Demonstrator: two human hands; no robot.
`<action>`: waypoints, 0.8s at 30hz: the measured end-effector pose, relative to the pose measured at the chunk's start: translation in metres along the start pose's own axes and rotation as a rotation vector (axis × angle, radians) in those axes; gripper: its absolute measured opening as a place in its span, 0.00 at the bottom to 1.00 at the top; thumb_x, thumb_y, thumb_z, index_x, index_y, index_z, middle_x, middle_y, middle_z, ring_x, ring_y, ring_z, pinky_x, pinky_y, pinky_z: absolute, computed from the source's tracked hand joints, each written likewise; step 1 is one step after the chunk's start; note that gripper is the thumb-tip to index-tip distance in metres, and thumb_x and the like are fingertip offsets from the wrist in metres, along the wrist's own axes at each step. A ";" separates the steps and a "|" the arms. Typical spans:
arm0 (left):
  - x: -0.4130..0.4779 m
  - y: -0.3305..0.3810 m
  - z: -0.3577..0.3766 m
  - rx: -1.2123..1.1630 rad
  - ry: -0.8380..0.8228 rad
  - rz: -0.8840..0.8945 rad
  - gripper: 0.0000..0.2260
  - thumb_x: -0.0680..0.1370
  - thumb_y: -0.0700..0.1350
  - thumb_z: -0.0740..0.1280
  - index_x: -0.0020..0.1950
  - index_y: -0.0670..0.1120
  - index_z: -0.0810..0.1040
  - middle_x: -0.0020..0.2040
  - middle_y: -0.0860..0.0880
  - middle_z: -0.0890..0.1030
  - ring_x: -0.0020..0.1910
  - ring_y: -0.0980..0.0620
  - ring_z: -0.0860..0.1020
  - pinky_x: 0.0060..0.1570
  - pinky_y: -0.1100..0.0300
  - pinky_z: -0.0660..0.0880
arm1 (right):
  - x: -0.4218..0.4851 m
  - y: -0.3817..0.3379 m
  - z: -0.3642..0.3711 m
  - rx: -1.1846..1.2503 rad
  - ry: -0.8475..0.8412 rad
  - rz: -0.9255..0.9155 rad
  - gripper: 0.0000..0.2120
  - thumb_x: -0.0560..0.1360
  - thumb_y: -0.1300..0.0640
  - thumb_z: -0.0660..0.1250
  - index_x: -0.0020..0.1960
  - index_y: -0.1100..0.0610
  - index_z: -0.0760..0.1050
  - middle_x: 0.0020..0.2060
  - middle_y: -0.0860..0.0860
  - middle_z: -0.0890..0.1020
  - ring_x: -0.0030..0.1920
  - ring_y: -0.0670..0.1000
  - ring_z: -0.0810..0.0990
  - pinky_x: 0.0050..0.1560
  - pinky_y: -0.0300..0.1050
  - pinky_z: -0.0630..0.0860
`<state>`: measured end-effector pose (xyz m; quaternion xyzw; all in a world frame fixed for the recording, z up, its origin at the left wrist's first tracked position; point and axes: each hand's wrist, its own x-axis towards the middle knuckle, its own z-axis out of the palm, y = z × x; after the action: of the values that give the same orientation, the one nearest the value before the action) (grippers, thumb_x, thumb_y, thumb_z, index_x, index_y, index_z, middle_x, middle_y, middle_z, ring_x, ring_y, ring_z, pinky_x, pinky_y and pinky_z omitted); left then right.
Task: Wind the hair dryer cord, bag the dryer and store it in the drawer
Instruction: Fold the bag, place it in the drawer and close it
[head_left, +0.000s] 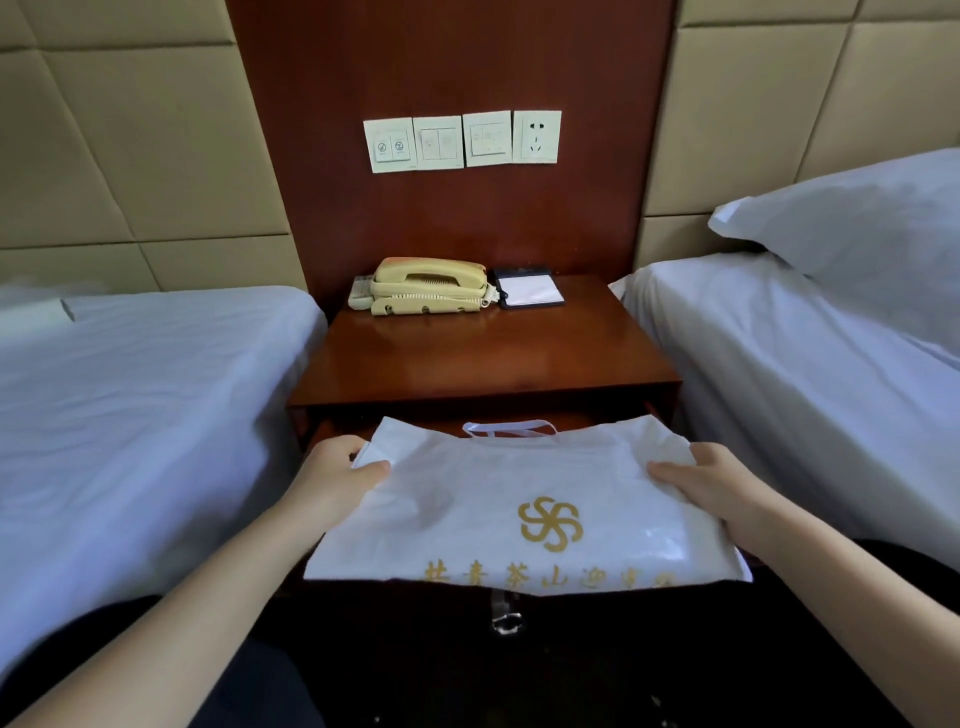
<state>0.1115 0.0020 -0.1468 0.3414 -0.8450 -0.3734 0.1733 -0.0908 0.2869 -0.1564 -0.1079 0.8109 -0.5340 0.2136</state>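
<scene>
Hotel room, wooden nightstand (483, 358) between one white bed (130, 389) at frame left and another bed (779, 374) with a pillow (857, 228) at frame right. Beige telephone (431, 286) and notepad (530, 288) sit at the nightstand's back, wall switches (462, 140) above. Drawer (318, 434) below the top is pulled open. White bag (493, 483) with gold logo is held nearly flat over the drawer. Left hand (337, 473) pinches its left edge, thumb on top; right hand (717, 483) grips the right edge the same way. Hair dryer itself is not visible; only a faint dark patch shows through the fabric near the left hand.
</scene>
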 end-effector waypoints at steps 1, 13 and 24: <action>0.004 0.000 0.001 0.015 0.009 0.009 0.08 0.74 0.39 0.68 0.37 0.47 0.76 0.36 0.47 0.78 0.35 0.48 0.76 0.34 0.61 0.67 | 0.004 -0.002 0.001 -0.013 0.016 -0.007 0.04 0.74 0.62 0.68 0.43 0.64 0.76 0.34 0.56 0.80 0.33 0.53 0.78 0.33 0.43 0.72; 0.040 -0.029 0.033 0.106 0.062 0.034 0.13 0.77 0.43 0.64 0.61 0.46 0.71 0.49 0.44 0.78 0.37 0.50 0.74 0.32 0.58 0.66 | 0.047 -0.001 0.030 -0.044 0.097 -0.189 0.03 0.75 0.62 0.66 0.46 0.56 0.76 0.36 0.46 0.79 0.35 0.45 0.77 0.33 0.38 0.73; 0.036 -0.058 0.048 0.339 -0.051 -0.168 0.17 0.79 0.49 0.61 0.65 0.46 0.64 0.55 0.41 0.78 0.49 0.38 0.78 0.50 0.47 0.76 | 0.059 0.018 0.040 -0.261 0.079 -0.075 0.18 0.74 0.53 0.67 0.61 0.58 0.70 0.51 0.52 0.77 0.47 0.52 0.75 0.46 0.42 0.68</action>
<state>0.0856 -0.0272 -0.2202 0.4257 -0.8683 -0.2476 0.0601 -0.1236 0.2381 -0.1996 -0.1439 0.8767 -0.4354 0.1453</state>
